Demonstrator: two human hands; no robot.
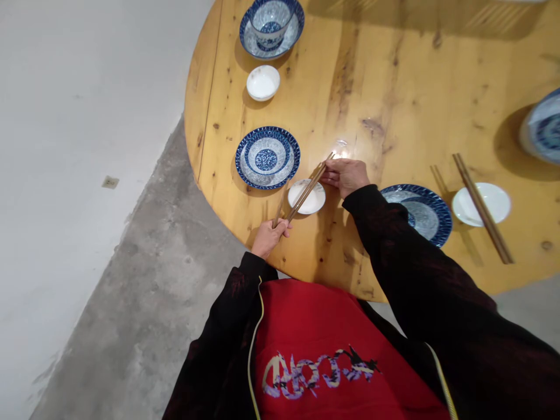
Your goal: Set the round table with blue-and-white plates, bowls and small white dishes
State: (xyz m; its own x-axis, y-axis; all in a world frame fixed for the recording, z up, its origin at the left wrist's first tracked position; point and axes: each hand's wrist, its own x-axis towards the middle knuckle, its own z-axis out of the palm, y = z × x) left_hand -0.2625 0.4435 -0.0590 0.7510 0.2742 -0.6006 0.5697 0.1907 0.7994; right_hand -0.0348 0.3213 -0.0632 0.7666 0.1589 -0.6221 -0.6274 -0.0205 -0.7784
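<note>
A pair of brown chopsticks (pixel 307 194) slants across a small white dish (pixel 315 203) near the table's front edge. My right hand (pixel 347 177) pinches their far end, just past the dish's rim. At the near end, my left hand (pixel 270 238) is closed with its fingers on the chopsticks. Another thin stick (pixel 280 207) rises from the left fingers; whether it is a separate chopstick is hard to make out. Left of the dish sits a blue-patterned bowl (pixel 266 158) on a blue-rimmed plate (pixel 243 173).
Farther back stand a stacked glass-like bowl and blue plate (pixel 246 44) and a white dish (pixel 263 83). Beyond my right sleeve are a blue plate (pixel 437 219) and a white dish (pixel 499 201) with chopsticks (pixel 483 210) across it. A blue-white bowl (pixel 546 128) is at right.
</note>
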